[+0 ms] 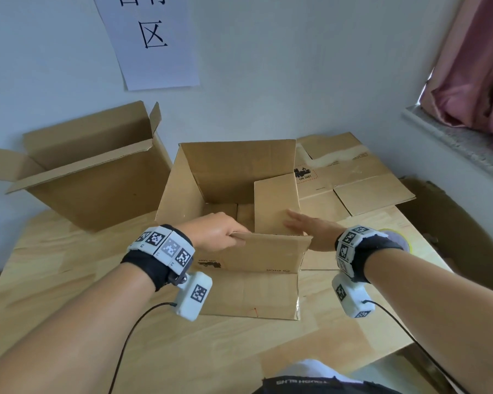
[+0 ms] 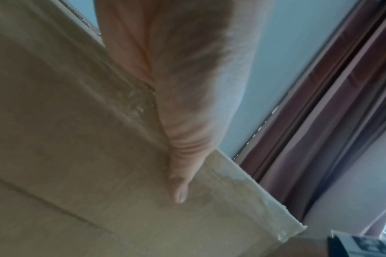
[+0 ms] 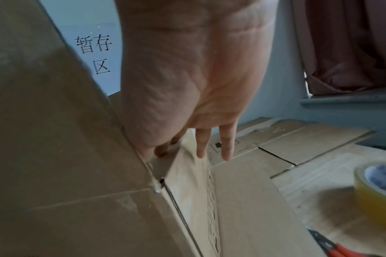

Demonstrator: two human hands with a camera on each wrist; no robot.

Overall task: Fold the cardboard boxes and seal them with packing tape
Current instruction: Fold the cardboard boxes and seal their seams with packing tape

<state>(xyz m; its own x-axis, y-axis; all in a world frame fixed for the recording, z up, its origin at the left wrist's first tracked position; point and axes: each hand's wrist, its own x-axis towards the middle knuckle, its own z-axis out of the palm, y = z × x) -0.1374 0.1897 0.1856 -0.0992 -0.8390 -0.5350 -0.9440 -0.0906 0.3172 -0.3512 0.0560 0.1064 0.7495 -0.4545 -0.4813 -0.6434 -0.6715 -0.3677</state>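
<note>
An open brown cardboard box (image 1: 225,172) stands in the middle of the wooden table (image 1: 69,280). My left hand (image 1: 225,233) grips the edge of the box's near flap (image 1: 271,245), fingers curled over it. In the left wrist view the thumb (image 2: 178,191) lies on the flap's outer face (image 2: 77,139). My right hand (image 1: 299,223) is open, its straight fingers (image 3: 202,144) against the right side flap (image 1: 276,206), which stands upright and leans inward. A yellowish roll of packing tape (image 3: 376,189) lies on the table to the right, mostly hidden behind my right wrist in the head view.
A second open box (image 1: 97,172) stands at the back left against the wall. Flattened boxes (image 1: 353,177) lie at the back right. A red-handled tool (image 3: 346,250) lies near the tape. A window sill (image 1: 453,137) and pink curtain (image 1: 473,61) are at right.
</note>
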